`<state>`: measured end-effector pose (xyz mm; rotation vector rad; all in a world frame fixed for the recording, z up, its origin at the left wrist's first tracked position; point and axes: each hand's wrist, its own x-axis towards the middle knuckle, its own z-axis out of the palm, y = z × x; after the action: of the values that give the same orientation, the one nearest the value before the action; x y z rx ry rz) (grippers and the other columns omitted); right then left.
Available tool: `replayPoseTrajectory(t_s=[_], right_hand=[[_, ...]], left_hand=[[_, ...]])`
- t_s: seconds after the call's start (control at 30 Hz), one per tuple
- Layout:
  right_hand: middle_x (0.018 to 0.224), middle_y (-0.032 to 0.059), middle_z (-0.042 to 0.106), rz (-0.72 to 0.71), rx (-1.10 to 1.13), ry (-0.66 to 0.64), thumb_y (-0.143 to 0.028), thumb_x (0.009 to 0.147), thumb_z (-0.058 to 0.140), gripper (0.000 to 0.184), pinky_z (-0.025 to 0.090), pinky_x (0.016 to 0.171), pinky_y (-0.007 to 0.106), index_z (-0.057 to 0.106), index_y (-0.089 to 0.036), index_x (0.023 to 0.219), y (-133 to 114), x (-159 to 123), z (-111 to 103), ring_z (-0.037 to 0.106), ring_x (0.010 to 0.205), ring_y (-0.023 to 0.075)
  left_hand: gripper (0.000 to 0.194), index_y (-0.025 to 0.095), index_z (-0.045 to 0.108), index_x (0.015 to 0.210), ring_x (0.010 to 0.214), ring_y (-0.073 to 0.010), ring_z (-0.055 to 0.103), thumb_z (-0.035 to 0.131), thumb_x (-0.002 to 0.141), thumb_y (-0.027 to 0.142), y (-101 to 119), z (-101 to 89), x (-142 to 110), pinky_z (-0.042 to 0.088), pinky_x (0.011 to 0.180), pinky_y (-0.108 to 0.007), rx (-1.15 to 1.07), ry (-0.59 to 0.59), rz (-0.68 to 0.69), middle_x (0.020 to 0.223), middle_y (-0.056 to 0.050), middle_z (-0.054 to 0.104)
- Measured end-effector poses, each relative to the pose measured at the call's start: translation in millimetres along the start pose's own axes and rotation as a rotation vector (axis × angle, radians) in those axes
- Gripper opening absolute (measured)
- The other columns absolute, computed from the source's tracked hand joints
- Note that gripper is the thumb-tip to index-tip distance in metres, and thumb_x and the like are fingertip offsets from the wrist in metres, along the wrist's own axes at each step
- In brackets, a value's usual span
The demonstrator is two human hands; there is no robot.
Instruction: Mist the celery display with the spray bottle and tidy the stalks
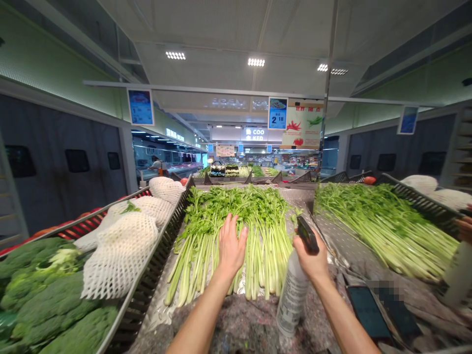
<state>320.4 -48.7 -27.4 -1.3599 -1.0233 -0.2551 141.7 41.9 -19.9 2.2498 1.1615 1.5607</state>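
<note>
My left hand [231,243] is open, its fingers stretched over the celery [263,246], touching or just above the stalks. The celery lies in a wide layer, leaves at the far side and pale stalk ends toward me. To the right, my right hand [312,255] is closed around the neck of a spray bottle [292,300] with a black spray head and a pale, printed body. The bottle stands roughly upright over a greyish cloth [250,324] at the front of the display; whether its base touches the cloth I cannot tell.
At left, a black crate [158,241] holds broccoli [62,305] and items in white foam netting [121,246]. A phone [368,312] lies at front right beside a mirror panel [391,236] reflecting the celery. A person [158,164] stands far off among counters.
</note>
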Motion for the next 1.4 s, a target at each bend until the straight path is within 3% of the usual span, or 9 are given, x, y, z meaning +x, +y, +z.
replayPoseTrajectory(t_s=[0.6, 0.87, 1.4], right_hand=[[0.063, -0.0012, 0.056, -0.133, 0.048, -0.128, -0.029, 0.066, 0.051, 0.020, 0.041, 0.053, 0.023, 0.055, -0.016, 0.080, -25.9, -8.3, 9.7, 0.052, 0.053, 0.0133], [0.064, -0.0007, 0.057, -0.039, 0.180, -0.169, -0.028, 0.066, 0.052, 0.019, 0.042, 0.052, 0.024, 0.055, -0.016, 0.081, -37.5, -10.6, 37.8, 0.052, 0.053, 0.0132], [0.060, -0.0015, 0.054, -0.112, 0.300, -0.336, -0.024, 0.066, 0.050, 0.014, 0.041, 0.052, 0.024, 0.053, -0.016, 0.078, -68.0, -25.1, 69.0, 0.051, 0.051, 0.0127]], left_hand=[[0.049, 0.013, 0.037, 0.121, 0.124, -0.0209, 0.025, 0.028, 0.082, 0.041, -5.2, -14.9, -0.7, 0.022, 0.101, -0.042, 0.016, 0.004, -0.046, 0.135, -0.012, 0.028], [0.051, 0.011, 0.037, 0.121, 0.124, -0.0214, 0.024, 0.028, 0.082, 0.041, -12.3, -25.8, 3.9, 0.021, 0.101, -0.042, 0.046, 0.037, -0.035, 0.134, -0.013, 0.029], [0.048, 0.013, 0.039, 0.119, 0.122, -0.0223, 0.028, 0.032, 0.081, 0.040, -34.2, -51.0, 4.1, 0.023, 0.099, -0.044, 0.097, 0.130, -0.049, 0.132, -0.013, 0.033]])
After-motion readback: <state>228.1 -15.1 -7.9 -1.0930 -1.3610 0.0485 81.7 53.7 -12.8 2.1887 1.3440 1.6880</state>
